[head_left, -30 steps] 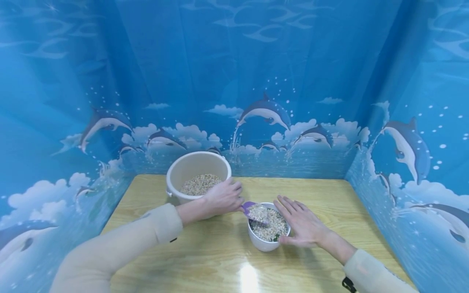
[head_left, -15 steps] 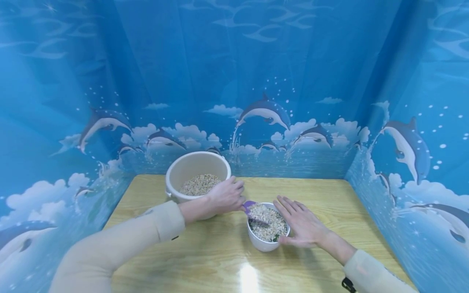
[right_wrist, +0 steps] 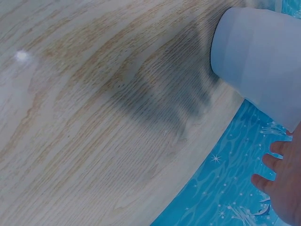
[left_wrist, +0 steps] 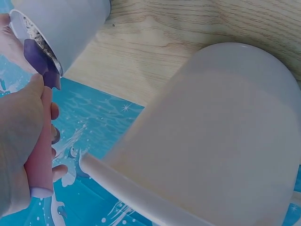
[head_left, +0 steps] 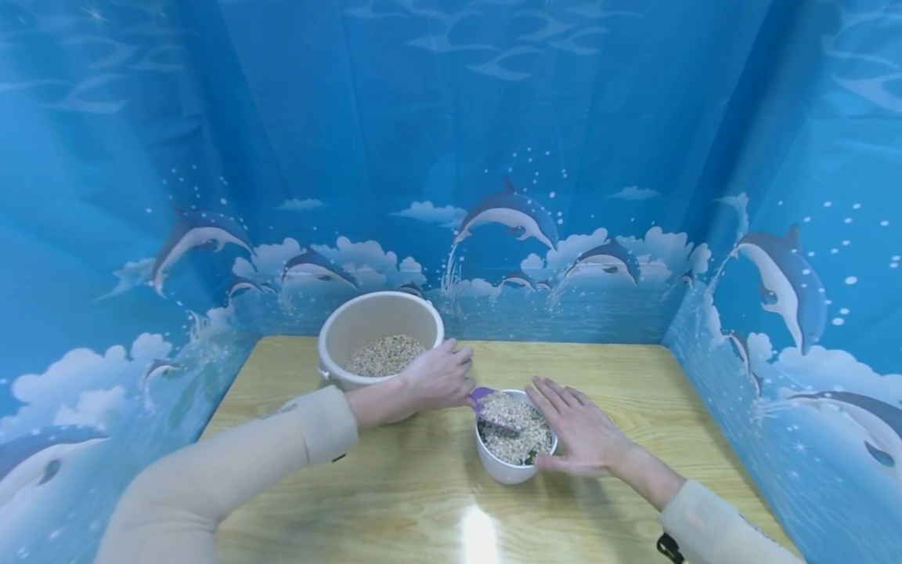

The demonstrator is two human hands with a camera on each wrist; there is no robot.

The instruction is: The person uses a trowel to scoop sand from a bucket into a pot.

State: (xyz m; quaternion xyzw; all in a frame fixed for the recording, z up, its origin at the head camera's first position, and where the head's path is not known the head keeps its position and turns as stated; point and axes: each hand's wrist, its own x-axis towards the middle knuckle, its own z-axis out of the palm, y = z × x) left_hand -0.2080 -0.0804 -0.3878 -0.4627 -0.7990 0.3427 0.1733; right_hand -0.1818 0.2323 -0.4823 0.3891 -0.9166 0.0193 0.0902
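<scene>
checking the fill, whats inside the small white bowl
Mixed grain fills the bowl to near its rim, with the purple scoop dipped in; a dark green bit shows at the edge. The bottom is covered.

A wooden table [head_left: 395, 501] is carrying a cream bucket [head_left: 352, 325] near its far left corner and a white bowl [head_left: 507, 468] mid-table.

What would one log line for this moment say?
left hand: grips purple scoop over small white bowl | right hand: flat beside bowl | big tub: holds grain
</scene>
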